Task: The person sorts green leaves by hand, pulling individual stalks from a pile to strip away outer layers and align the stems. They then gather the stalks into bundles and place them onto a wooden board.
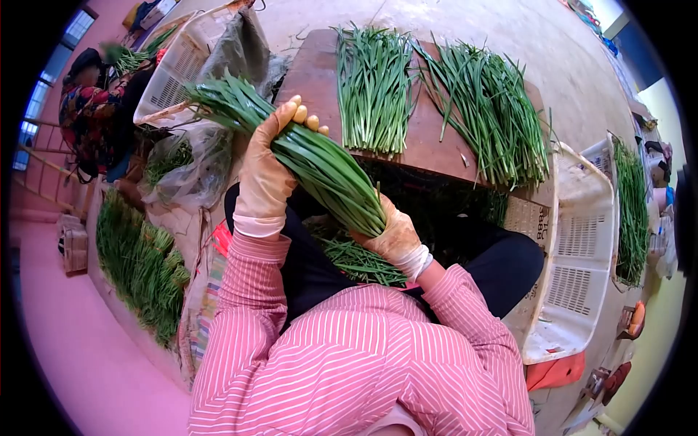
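A thick bundle of long green stalks [320, 163] slants across the middle of the view, above my lap. My left hand [273, 156], in a stained pale glove, is wrapped round its upper part, the fingertips showing past the far side. Around the lower right end of the bundle closes my gloved right hand [389, 231]. Beyond, on a brown board [309, 80], lie a neat pile of stalks [374, 91] and a larger, looser pile [494, 109] to its right. Loose stalks [360, 258] lie below the bundle, between my legs.
An empty white crate [574, 254] stands at my right, with a crate of greens [630, 211] beyond it. Another white crate [178, 73] is at the upper left, near a person [94, 109] holding greens. Bundled greens [138, 261] line the left floor beside a plastic bag [193, 160].
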`<state>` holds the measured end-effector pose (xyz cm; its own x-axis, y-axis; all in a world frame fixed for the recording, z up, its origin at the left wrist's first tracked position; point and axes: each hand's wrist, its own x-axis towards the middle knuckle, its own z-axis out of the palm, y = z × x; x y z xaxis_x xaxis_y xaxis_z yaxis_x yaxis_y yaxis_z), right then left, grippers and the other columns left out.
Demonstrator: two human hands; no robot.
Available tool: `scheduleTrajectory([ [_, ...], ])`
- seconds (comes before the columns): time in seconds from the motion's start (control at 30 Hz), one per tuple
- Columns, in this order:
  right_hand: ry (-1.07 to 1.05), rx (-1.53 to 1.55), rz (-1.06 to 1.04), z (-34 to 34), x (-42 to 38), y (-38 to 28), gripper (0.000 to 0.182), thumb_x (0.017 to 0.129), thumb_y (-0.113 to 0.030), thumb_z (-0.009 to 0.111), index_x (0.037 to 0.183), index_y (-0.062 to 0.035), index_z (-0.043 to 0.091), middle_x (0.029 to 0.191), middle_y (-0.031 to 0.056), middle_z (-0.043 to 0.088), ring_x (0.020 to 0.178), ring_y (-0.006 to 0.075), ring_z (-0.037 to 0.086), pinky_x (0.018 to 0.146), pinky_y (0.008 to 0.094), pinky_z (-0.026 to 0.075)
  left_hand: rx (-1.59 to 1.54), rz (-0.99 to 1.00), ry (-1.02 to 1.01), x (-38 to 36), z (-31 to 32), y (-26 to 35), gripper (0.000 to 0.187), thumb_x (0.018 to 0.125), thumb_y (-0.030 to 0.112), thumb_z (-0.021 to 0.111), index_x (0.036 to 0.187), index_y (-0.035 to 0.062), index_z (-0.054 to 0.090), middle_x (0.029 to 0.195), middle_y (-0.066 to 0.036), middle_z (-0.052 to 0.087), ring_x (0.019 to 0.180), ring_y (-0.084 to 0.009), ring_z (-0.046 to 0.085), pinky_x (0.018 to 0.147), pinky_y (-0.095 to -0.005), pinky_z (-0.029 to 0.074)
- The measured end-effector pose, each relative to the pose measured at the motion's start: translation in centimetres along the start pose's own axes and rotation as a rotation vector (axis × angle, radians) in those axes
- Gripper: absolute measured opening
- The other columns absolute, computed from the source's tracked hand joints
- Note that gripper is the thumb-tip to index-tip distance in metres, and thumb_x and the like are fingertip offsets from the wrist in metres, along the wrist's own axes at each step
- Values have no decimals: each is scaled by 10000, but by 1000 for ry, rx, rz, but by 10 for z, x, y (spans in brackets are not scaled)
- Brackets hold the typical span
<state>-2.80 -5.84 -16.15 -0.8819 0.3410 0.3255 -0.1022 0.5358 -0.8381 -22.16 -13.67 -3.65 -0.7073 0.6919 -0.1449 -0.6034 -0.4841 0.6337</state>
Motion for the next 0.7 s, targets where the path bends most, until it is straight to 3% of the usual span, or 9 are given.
scheduleTrajectory([
  [0.07, 58, -21, 142, -18, 12, -29, 753, 751, -257, 740, 1403, -118, 390, 1141, 174, 635, 948, 380, 648, 815, 413, 538, 89, 59, -58, -2, 19, 11, 339, 915, 218, 638, 1149, -24, 602, 974, -91, 666, 966, -240, 650, 933, -461, 531],
  [0.1, 121, -37, 287, -25, 21, -44, 716, 752, -274, 738, 1374, -113, 424, 1058, 186, 662, 909, 389, 654, 790, 424, 540, 74, 47, -93, 2, 28, 17, 540, 894, 381, 659, 1254, -3, 538, 1113, -125, 642, 1037, -266, 632, 959, -496, 510],
  [0.17, 180, -54, 252, -22, 38, -41, 715, 734, -302, 746, 1352, -106, 445, 953, 203, 675, 849, 409, 654, 753, 442, 537, -62, -57, -392, 25, -1, 25, 706, 855, 506, 654, 1341, 28, 469, 1255, -134, 585, 1105, -277, 600, 981, -501, 487],
  [0.2, 170, -102, 321, -23, 47, -39, 716, 725, -300, 749, 1345, -104, 451, 965, 208, 673, 857, 409, 652, 761, 444, 535, 66, 8, -377, 34, -11, 19, 790, 816, 637, 587, 1337, 54, 478, 1259, -115, 595, 1118, -267, 596, 1004, -437, 486],
  [0.3, 136, -136, 489, -26, 67, -28, 663, 700, -291, 758, 1274, -77, 503, 975, 208, 675, 910, 389, 648, 810, 419, 522, -35, -68, -346, 14, -22, -22, 742, 836, 594, 601, 1357, 84, 463, 1309, -93, 561, 1194, -239, 539, 1028, -438, 445],
  [0.43, -44, -212, 713, -20, 63, -20, 671, 682, -284, 756, 1264, -64, 504, 1001, 230, 666, 972, 394, 634, 862, 414, 505, -186, -470, -269, -24, -65, -111, 631, 852, 398, 699, 1346, 87, 459, 1316, -76, 545, 1189, -198, 532, 1004, -401, 461],
  [0.53, -168, -280, 852, -15, 58, -13, 820, 701, -361, 765, 1363, -33, 410, 1142, 243, 624, 1077, 383, 605, 915, 406, 486, -159, -457, -50, -15, -87, -144, 386, 926, 180, 637, 1265, 21, 544, 1173, -123, 630, 1111, -238, 601, 987, -397, 492],
  [0.67, -335, -474, 673, -30, 52, -15, 1060, 713, -548, 720, 1452, 54, 255, 1301, 286, 509, 1192, 368, 544, 966, 393, 468, -298, -586, 29, -16, -82, -135, 278, 887, 105, 669, 1153, 33, 623, 1080, -85, 672, 939, -221, 662, 861, -368, 547],
  [0.7, -315, -519, 585, -35, 50, -11, 964, 745, -581, 679, 1418, 27, 353, 1219, 263, 552, 1128, 376, 570, 934, 407, 480, -306, -587, 32, -15, -85, -135, 278, 887, 105, 669, 1153, 33, 623, 1080, -85, 672, 939, -221, 662, 861, -368, 547],
])
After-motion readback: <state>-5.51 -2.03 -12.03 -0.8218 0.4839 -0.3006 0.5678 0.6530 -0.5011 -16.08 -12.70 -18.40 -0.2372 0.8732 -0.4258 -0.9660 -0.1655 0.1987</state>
